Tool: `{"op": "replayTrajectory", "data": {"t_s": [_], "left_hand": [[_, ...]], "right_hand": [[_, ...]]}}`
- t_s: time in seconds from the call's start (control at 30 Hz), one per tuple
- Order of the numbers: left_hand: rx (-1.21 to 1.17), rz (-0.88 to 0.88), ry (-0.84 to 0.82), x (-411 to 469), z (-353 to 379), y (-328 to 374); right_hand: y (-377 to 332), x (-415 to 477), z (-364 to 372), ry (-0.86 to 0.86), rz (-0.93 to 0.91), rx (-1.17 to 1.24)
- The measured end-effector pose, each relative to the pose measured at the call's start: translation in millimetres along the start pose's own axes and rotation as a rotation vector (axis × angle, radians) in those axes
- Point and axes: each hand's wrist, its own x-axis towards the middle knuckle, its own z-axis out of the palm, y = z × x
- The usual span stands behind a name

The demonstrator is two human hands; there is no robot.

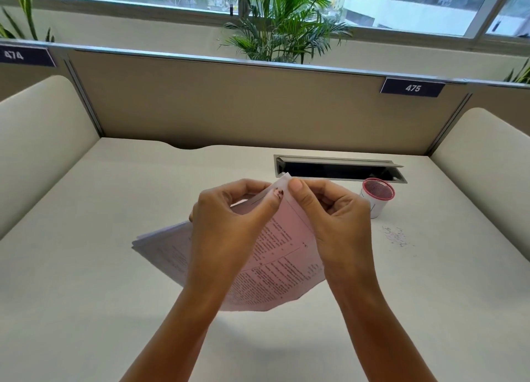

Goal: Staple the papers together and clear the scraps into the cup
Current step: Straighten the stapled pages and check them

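Item 1, grip: my left hand [226,218] and right hand [332,218] both pinch the far corner of the pink printed papers [275,267]. My thumbs lie on top, close together, and my fingers curl underneath.

Item 2, the stack: it is lifted at that corner and sags toward me, and its left edges fan apart. I can see no staple at the corner from here, and no stapler is in view.

Item 3, cup [377,198]: white with a red rim, upright on the desk [86,267], just right of my right hand.

Item 4, scraps [397,236]: tiny specks scattered on the desk nearer me than the cup, none in it.

Item 5, open cable slot [338,170]: behind the cup.

Risks: the fanned sheets could slip out of register if my pinch loosens. A swing of the stack could tip the cup or scatter the scraps. Specks swept carelessly could fall into the slot.
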Motion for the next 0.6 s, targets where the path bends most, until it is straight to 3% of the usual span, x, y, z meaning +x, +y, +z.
{"op": "replayTrajectory", "data": {"t_s": [0.2,0.33,0.5,0.6], "left_hand": [[-0.074,-0.024,0.012,0,-2,-1],[-0.059,-0.003,0.053,-2,-1,0],[0.019,0.022,0.179,-3,4,1],[0.067,0.069,0.245,-4,6,-1]], "right_hand": [[-3,-1,-2,-0.058,0.021,0.013],[0,3,-7,-0.135,-0.100,-0.136],[15,0,5,0.250,-0.440,-0.580],[21,-8,14,0.315,-0.478,-0.575]]}}
